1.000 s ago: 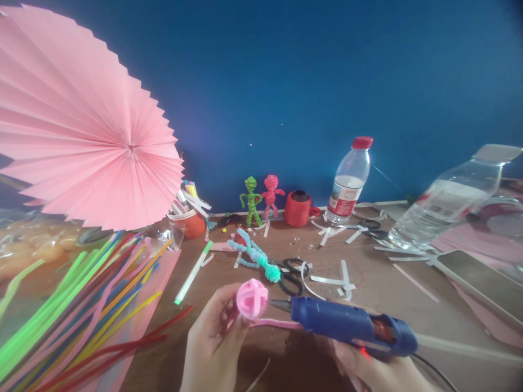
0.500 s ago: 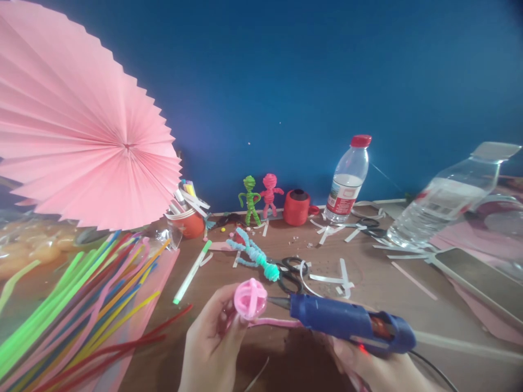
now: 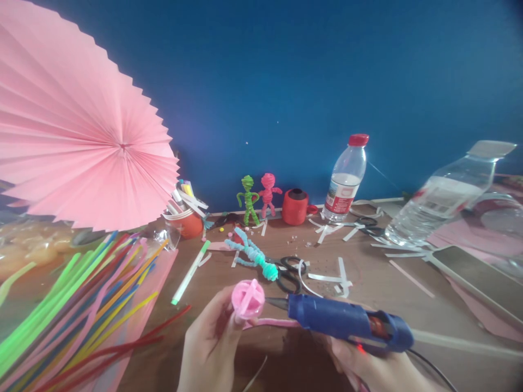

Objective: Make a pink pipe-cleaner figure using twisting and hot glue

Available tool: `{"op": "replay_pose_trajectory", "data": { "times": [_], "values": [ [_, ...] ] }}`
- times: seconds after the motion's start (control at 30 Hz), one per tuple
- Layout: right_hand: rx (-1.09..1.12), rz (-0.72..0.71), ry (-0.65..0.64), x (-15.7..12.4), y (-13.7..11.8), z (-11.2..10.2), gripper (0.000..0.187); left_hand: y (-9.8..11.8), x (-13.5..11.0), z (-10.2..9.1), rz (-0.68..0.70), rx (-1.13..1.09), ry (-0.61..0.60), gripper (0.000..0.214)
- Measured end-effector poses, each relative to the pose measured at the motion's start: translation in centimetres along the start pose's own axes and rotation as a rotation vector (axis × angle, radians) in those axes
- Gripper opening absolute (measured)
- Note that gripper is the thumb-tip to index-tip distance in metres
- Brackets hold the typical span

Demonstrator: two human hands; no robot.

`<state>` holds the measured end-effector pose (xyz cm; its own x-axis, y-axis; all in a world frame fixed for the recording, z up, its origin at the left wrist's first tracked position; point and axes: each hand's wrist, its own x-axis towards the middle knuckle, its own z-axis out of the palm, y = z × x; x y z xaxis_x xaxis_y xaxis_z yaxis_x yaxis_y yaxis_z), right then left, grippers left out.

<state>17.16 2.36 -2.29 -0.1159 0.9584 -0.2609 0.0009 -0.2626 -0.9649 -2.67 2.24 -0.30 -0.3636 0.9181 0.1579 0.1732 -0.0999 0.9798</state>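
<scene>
Between the thumb and fingers of my left hand point(image 3: 212, 340) is a round pink piece point(image 3: 248, 299) with strips crossing over its face. A pink strip point(image 3: 273, 323) runs from beside it to the right, passing under the glue gun. My right hand point(image 3: 359, 359) is wrapped around the blue glue gun point(image 3: 347, 321), its red light glowing by the fingers. The gun's nozzle tip points left, right at the edge of the pink piece; whether they touch I cannot tell. Just beyond lies a turquoise pipe-cleaner figure point(image 3: 257, 258) next to black-handled scissors point(image 3: 289, 280).
Pipe cleaners point(image 3: 81, 305) cover the left, below a big pink paper fan point(image 3: 118, 147). A marker point(image 3: 191, 272) and paper scraps lie mid-table. Behind stand green point(image 3: 248, 201) and pink point(image 3: 268, 196) figures, a red cup point(image 3: 295, 208) and a bottle point(image 3: 347, 179). A phone point(image 3: 478, 277) lies right.
The whole view has shifted slightly. The round pink piece has turned a little in my left hand, and the glue gun stays close beside it.
</scene>
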Motion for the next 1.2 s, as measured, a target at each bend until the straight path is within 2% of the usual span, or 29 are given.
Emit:
{"op": "replay_pose_trajectory", "data": {
  "times": [0.1, 0.27, 0.5, 0.73, 1.03, 1.2],
  "values": [
    [-0.001, 0.001, -0.017, 0.0, 0.2, -0.1, 0.056, -0.1, -0.1, -0.1, -0.027, 0.036, 0.029, 0.026],
    [0.043, 0.03, 0.011, -0.1, 0.3, -0.1, 0.06, 0.0, -0.1, -0.2, -0.054, 0.033, 0.036, 0.029],
    [0.06, -0.017, 0.052, 0.0, 0.7, -0.1, 0.056, -0.1, -0.1, -0.2, -0.053, 0.025, 0.026, 0.029],
    [0.057, -0.001, 0.029, 0.0, 0.3, -0.1, 0.056, -0.1, -0.1, -0.4, -0.009, 0.063, -0.012, 0.026],
    [0.017, 0.015, 0.04, -0.1, -0.7, 0.4, 0.059, -0.2, 0.0, -0.4, 0.035, 0.124, 0.016, 0.031],
    [0.006, 0.041, 0.027, -0.1, -0.8, 0.4, 0.059, 0.4, -0.1, -0.2, 0.011, 0.087, 0.033, 0.031]
  ]
}}
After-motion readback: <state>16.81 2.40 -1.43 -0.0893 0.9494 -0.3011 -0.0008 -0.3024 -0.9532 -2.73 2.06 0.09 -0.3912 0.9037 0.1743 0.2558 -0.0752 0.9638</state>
